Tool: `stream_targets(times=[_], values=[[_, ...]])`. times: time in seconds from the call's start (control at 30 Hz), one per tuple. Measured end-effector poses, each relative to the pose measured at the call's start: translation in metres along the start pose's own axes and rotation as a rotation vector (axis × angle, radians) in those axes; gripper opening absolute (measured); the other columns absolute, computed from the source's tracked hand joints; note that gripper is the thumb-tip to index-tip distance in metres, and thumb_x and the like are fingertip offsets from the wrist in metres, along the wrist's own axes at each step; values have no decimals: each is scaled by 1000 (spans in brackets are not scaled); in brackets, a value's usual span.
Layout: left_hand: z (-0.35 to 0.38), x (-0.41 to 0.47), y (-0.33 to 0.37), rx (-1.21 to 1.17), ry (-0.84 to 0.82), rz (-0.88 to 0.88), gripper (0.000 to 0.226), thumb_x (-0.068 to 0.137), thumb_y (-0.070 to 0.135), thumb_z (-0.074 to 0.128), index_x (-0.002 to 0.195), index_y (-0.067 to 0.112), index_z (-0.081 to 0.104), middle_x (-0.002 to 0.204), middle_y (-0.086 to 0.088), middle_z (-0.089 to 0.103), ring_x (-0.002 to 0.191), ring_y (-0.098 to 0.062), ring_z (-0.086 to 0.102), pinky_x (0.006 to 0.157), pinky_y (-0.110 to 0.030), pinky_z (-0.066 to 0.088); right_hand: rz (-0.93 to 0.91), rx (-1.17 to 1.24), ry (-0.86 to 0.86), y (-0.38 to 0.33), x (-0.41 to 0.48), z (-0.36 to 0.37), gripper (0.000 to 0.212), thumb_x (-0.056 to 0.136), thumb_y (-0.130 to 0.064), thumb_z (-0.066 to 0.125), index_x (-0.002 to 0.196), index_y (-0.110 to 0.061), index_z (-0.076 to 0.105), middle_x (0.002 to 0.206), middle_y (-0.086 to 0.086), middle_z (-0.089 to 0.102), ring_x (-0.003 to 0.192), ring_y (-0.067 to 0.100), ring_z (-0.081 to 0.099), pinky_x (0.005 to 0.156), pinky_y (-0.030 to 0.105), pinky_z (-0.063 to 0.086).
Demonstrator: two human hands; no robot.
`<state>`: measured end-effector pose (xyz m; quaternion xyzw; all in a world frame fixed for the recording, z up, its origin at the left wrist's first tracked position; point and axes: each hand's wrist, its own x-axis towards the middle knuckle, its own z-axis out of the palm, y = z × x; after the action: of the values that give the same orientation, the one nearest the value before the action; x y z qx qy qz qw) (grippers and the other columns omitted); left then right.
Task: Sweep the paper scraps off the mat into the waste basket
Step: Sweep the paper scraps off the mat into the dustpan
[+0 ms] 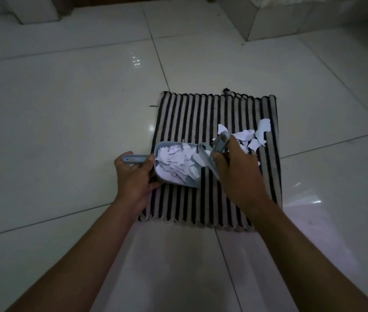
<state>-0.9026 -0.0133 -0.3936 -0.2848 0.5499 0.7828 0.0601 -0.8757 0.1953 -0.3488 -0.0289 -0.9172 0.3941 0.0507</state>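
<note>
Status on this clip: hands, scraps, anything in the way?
Left hand gripping dustpan, pan loaded with scraps. Right hand gripping small brush. Loose scraps remain on mat, right side. Waste basket not in view; nothing blocking.

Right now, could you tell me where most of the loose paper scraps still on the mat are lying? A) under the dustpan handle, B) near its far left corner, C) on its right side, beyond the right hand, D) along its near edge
C: the loose paper scraps lie on the right side of the striped mat, just past the right hand holding the brush, while the dustpan in the left hand already holds a pile.
</note>
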Motion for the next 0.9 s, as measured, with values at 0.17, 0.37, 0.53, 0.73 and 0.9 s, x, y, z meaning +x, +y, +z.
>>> stream_targets(times=[0.17,0.37,0.53,0.73,0.9], values=[[1,-2,0,-1,-1,-18,50,92,8,69,125,24,35,114,-10,61,99,-27,67,57,-34,61,20,8,49,-1,-4,-9,25,102,-25,47,127,-19,48,75,-9,59,56,3,60,41,16,47],[3,-4,-5,9,1,-25,48,93,8,69,123,25,36,113,-9,62,99,-26,67,60,-38,61,70,-52,99,5,-10,-10,24,102,-26,46,125,-18,50,72,-6,63,52,-3,52,41,9,40],[7,-8,-9,-2,-8,-35,46,93,8,69,122,24,36,109,-8,63,93,-25,68,60,-36,62,26,-10,26,-3,-22,-1,21,102,-25,48,122,-20,50,68,-12,57,50,-1,55,43,10,41],[8,-10,-10,-17,-18,-26,50,94,7,68,128,23,35,109,-7,63,95,-23,68,59,-35,62,65,-89,79,6,-21,-5,27,101,-23,49,128,-17,50,64,-11,56,51,-1,52,47,9,43],[13,-13,-16,-8,-26,-19,55,93,7,69,134,20,36,119,-14,62,101,-26,68,65,-39,62,41,-30,83,-3,-29,-6,24,101,-24,49,124,-18,51,67,-11,60,51,1,58,45,11,46]])
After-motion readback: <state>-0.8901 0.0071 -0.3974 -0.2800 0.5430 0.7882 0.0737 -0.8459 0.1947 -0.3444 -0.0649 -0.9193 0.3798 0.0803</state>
